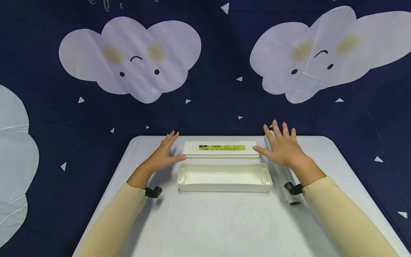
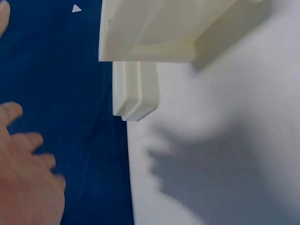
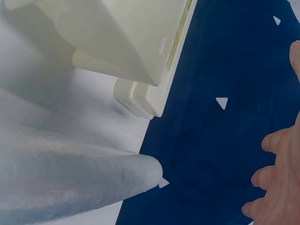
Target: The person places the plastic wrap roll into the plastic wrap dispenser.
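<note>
My left hand (image 1: pixel 163 155) is held over the table with fingers and thumb spread, holding nothing. Its thumb tip overlaps the left end of a long white lid-like piece (image 1: pixel 192 147) bearing a yellow-green label. The right hand (image 1: pixel 284 148), also spread and holding nothing, has its thumb near that piece's other end. In front of it lies a long white open box (image 1: pixel 224 187), its inside facing up. A roll of clear film (image 3: pixel 79 180) lies lengthwise at the right, partly hidden under my right hand and wrist in the head view.
A white-covered table (image 1: pixel 224 225) carries all of these. Behind and around it hangs a dark blue cloth (image 1: pixel 218 117) printed with white clouds and triangles. Each wrist wears a small black camera, the left wrist camera (image 1: pixel 154 192) close to the tabletop.
</note>
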A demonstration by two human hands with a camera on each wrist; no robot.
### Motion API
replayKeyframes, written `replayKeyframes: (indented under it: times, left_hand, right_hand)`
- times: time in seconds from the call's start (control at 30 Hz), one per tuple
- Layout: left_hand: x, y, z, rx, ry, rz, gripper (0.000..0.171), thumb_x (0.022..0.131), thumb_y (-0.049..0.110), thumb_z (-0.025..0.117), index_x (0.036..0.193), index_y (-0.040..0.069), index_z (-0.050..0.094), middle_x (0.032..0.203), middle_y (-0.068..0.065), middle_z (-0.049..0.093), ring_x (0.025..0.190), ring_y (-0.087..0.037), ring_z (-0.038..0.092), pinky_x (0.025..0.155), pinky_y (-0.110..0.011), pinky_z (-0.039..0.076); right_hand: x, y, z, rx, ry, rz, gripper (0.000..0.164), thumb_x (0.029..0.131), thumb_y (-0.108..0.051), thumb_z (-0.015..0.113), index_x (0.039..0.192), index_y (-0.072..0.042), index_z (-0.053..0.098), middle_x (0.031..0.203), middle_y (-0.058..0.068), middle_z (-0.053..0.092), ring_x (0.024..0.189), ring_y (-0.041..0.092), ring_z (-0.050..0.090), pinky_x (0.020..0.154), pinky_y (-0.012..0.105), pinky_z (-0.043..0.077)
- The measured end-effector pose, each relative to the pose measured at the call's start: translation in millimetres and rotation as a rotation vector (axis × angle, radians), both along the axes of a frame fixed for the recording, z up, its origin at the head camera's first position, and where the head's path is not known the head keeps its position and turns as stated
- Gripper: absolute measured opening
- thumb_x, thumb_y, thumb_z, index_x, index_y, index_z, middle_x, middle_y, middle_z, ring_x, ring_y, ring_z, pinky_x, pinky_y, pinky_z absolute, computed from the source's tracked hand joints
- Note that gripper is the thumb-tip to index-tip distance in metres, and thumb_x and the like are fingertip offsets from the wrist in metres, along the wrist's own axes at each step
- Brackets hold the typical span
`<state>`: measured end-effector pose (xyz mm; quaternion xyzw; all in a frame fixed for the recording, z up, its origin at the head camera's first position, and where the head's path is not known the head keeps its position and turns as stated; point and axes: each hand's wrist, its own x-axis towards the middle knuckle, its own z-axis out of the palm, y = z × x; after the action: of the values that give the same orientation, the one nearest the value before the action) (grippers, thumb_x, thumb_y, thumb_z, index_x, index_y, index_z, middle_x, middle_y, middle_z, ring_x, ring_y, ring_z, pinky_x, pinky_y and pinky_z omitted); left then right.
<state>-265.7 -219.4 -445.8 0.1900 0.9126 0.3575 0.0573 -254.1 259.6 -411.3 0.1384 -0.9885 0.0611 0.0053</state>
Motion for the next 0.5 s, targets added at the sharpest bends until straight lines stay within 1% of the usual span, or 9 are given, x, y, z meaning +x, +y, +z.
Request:
replayKeyframes:
  times: [0.1, 0.2, 0.27, 0.4, 0.5]
  left_hand:
    - [8.7, -4.3, -8.9, 0.103, -0.061, 0.001, 0.114, 0.085, 0.053, 0.086, 0.171, 0.035, 0.013, 0.176, -0.003, 0.004, 0.158, -0.035, 0.001, 0.121, -0.071, 0.012]
    - [18.7, -8.8, -19.2, 0.175, -0.094, -0.007, 0.121, 0.08, 0.039, 0.094, 0.17, 0.036, 0.014, 0.175, -0.001, 0.011, 0.158, -0.035, 0.011, 0.122, -0.069, 0.017]
    - [25.1, -10.3, -26.4, 0.206, -0.098, -0.032, 0.126, 0.076, 0.031, 0.098, 0.171, 0.033, 0.015, 0.174, 0.0, 0.014, 0.157, -0.035, 0.015, 0.123, -0.064, 0.019]
    - [35.5, -6.3, -40.4, 0.268, -0.108, -0.106, 0.134, 0.069, 0.018, 0.102, 0.171, 0.021, 0.015, 0.174, 0.0, 0.015, 0.157, -0.033, 0.015, 0.126, -0.053, 0.017]
    - [41.2, -2.8, -47.0, 0.291, -0.134, -0.122, 0.137, 0.066, 0.014, 0.103, 0.171, 0.015, 0.015, 0.174, -0.002, 0.016, 0.158, -0.031, 0.015, 0.127, -0.048, 0.017]
  right_hand:
    - [-0.1, 0.8, -1.1, 0.002, 0.008, -0.002, 0.113, 0.094, -0.087, 0.034, 0.17, -0.007, 0.011, 0.171, 0.029, -0.005, 0.151, 0.058, -0.012, 0.114, 0.079, -0.01]
    - [-0.4, 0.5, -2.8, -0.002, 0.016, 0.014, 0.112, 0.095, -0.087, 0.034, 0.17, -0.007, 0.011, 0.171, 0.029, -0.004, 0.151, 0.059, -0.009, 0.114, 0.079, -0.01]
    - [0.2, 0.1, -4.2, -0.009, 0.02, 0.025, 0.111, 0.095, -0.086, 0.036, 0.169, -0.007, 0.011, 0.17, 0.03, -0.003, 0.15, 0.06, -0.007, 0.114, 0.079, -0.01]
    - [4.4, 0.6, -8.9, -0.006, 0.01, 0.023, 0.111, 0.096, -0.085, 0.036, 0.169, -0.006, 0.012, 0.17, 0.031, -0.003, 0.15, 0.061, -0.007, 0.114, 0.079, -0.009]
    - [6.2, -1.6, -11.7, -0.001, 0.011, 0.025, 0.11, 0.097, -0.084, 0.037, 0.169, -0.004, 0.013, 0.17, 0.031, -0.003, 0.15, 0.061, -0.008, 0.114, 0.08, -0.009]
